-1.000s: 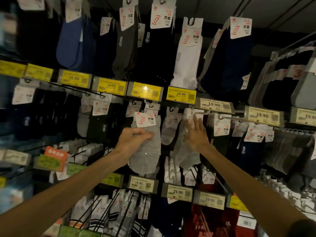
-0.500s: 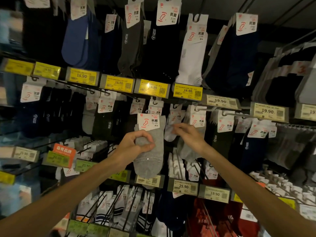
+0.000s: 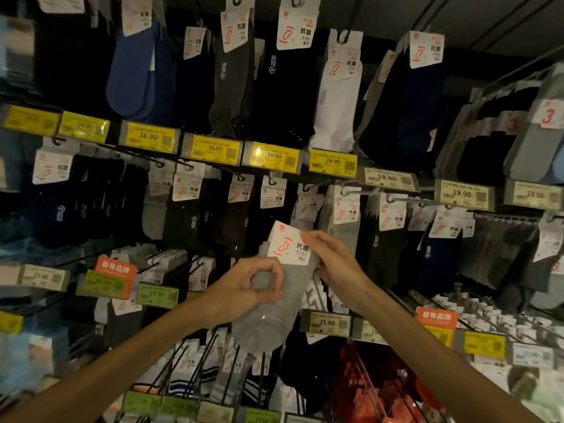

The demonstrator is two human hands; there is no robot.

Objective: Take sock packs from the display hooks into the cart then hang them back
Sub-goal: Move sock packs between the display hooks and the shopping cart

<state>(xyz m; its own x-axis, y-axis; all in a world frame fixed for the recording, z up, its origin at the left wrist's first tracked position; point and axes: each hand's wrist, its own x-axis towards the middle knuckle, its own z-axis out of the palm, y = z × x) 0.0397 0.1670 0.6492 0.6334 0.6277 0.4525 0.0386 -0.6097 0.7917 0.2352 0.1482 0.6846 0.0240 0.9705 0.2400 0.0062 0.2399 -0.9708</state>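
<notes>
A left hand [image 3: 244,285] is pinching the middle of a grey sock pack [image 3: 268,319], thumb and forefinger curling into a ring. Just beside it, the right hand [image 3: 332,264] is gripping the edge of the pack's white card [image 3: 288,244], which is showing "抗菌". Yellow price tags [image 3: 273,154] above the hands are reading 16.90; a grey tag [image 3: 326,322] below the right hand is reading 25.90.

Tight wall here: sock packs [image 3: 346,213] hang edge to edge across the middle row. Yellow price tags [image 3: 273,155] form a bar just above them, blocking a straight reach upward. At bottom centre, black hook rods [image 3: 213,352] jut toward the camera beneath both forearms. Open room lies in front of the display, where the left hand [image 3: 247,285] and right hand [image 3: 332,264] hold the grey pack [image 3: 268,309].
</notes>
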